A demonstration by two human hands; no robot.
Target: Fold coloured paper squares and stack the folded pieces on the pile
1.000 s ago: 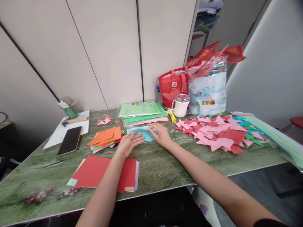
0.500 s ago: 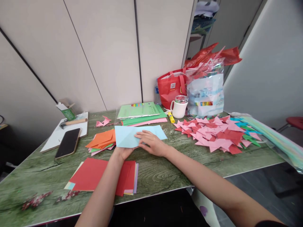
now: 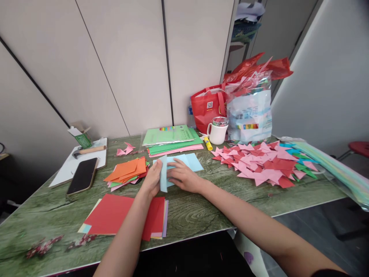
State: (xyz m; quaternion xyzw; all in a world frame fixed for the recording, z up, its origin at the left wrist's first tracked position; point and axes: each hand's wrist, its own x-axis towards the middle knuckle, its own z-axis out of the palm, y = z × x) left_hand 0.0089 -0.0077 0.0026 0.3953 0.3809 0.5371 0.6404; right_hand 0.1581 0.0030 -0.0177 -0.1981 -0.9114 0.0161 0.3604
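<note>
"Over the middle of the green table (image 3: pixel 196 207), what does the person's left hand (image 3: pixel 152 180) have hold of?"

"Light-blue paper (image 3: pixel 163 175), folded and held up on edge. The thumb lies against it near the top and the hand is closed on it, though how the other fingers sit is hard to make out."

"And the right hand (image 3: pixel 185 177)?"

"Just beside it, palm side toward the fold, fingers lightly bent and partly spread. Whether the tips touch the paper, nobody could tell from this angle."

"Is that all the blue there is?"

"No, a light-blue sheet (image 3: pixel 193 161) lies flat on the table just beyond the right hand. Whether it is joined to the folded part can't be told."

"What sits round the hands?"

"Left of them, a pile of orange paper (image 3: pixel 128 170) with green and pink edges showing under it. Nearer the person, red sheets (image 3: pixel 109 212) lie with the left forearm passing over them. Beyond the hands are green paper packs (image 3: pixel 170 134), with a yellow tube (image 3: pixel 208 143) and a white mug (image 3: pixel 218 133) to their right."

"And farther right?"

"A wide heap of pointed pink and red folded pieces (image 3: pixel 263 162), well apart from the right hand."
</note>
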